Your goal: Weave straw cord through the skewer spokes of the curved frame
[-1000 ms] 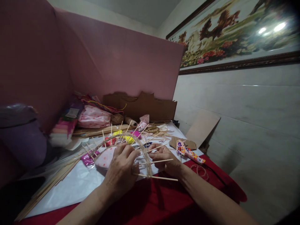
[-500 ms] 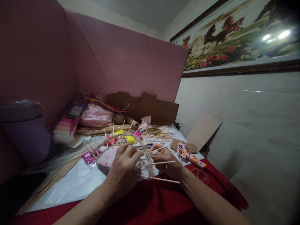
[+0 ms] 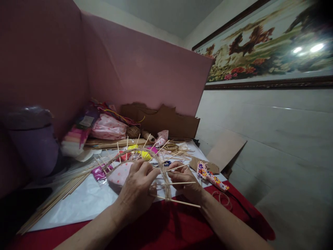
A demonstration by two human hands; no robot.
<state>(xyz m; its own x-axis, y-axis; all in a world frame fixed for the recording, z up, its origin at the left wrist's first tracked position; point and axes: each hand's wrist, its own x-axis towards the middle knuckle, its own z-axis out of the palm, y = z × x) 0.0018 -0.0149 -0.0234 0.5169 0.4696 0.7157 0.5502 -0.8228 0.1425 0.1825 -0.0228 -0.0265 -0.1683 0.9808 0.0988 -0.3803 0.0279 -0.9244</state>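
The scene is viewed from a single camera worn on the person's head, placed above the near side of the counter (image 3: 156,231). It is faced forward and angled down, though the ceiling (image 3: 153,17) is also caught. A wide span is covered. The forearms are cut off by the bottom of the frame, and the left hand (image 3: 138,180) and right hand (image 3: 185,178), with the twine frame (image 3: 167,189) between them, are seen at close range. The counter's far edge is shown farther off, backed by a pink partition (image 3: 148,66). Past its right edge, the wall and framed picture (image 3: 260,52) are seen obliquely.
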